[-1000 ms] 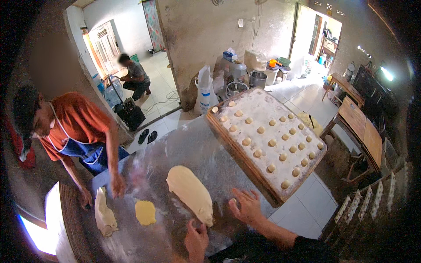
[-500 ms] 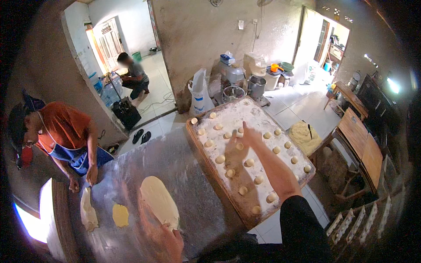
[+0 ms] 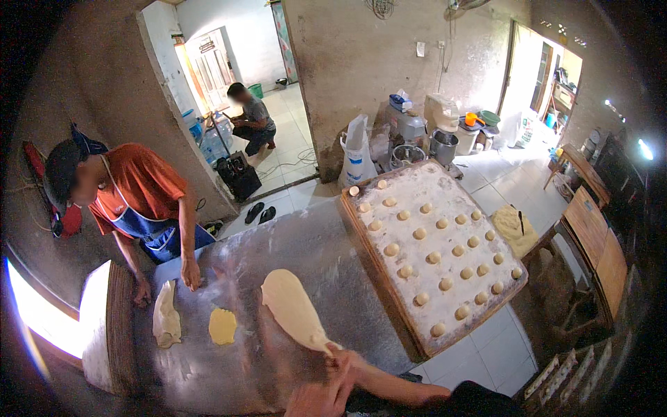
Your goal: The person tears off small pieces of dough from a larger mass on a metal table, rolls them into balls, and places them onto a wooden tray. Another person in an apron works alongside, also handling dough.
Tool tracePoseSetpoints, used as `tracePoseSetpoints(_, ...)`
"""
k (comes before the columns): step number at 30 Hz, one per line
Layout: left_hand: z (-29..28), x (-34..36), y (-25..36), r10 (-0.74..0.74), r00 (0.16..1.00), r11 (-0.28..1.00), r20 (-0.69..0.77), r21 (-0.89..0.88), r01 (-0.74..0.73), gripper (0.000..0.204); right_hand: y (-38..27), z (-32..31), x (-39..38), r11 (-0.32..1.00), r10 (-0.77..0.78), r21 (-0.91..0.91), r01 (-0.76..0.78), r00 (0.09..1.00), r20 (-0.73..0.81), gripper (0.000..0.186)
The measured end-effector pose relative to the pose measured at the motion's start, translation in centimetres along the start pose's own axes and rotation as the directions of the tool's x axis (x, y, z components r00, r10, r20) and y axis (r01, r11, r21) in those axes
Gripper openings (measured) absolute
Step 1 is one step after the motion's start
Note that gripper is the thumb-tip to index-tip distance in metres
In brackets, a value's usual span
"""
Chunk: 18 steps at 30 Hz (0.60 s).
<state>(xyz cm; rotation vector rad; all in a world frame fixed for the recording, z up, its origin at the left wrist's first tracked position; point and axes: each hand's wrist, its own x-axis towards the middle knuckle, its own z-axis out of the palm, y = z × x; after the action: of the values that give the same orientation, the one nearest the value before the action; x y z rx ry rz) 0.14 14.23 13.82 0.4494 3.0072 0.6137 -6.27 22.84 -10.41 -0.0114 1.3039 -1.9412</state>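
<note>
A long oval sheet of pale dough lies on the metal worktop. My right hand grips its narrow near end. Just below, my left hand overlaps my right hand's fingers; its fingers are smeared by motion. To the left are a small yellow slab and a crumpled strip of pale dough. At the right, a floured board bears several small dough balls.
A co-worker in orange shirt and blue apron leans over the left end, hands near the dough strip. Another person squats beyond the doorway. Wooden stacked boards, a right-hand bench and buckets surround the work area.
My right hand has come back from over the board to the dough's near end. My left hand has moved lower and beside it. The view has shifted.
</note>
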Motion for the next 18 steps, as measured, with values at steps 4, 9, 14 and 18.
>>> tracePoseSetpoints(4, 9.6, 4.0, -8.0, 0.279, 0.848, 0.939, -0.451, -0.057, -0.339, 0.031, -1.6, 1.6, -7.8, 0.463, -0.459, -0.863, 0.2, 0.887, -0.041, 0.022)
tracePoseSetpoints(9, 11.1, 4.0, -9.0, 0.201, 0.93, 0.98, -0.308, 0.06, -0.191, 0.032, -7.9, 6.6, -15.2, 0.102, -0.663, -0.986, 0.134, 0.748, 0.033, 0.016)
tracePoseSetpoints(14, 9.5, 2.4, -13.2, 0.248, 0.948, 0.955, -0.199, -0.113, -0.273, 0.018, -6.8, 4.7, -14.4, -0.212, -0.662, -0.975, -0.06, 0.743, 0.098, 0.042)
tracePoseSetpoints(18, 5.6, 1.4, -12.6, 0.379, 0.884, 0.918, -0.273, -0.013, -0.397, 0.016, -11.7, 3.7, -4.4, -0.12, -0.607, -0.952, -0.282, 0.78, -0.154, 0.065)
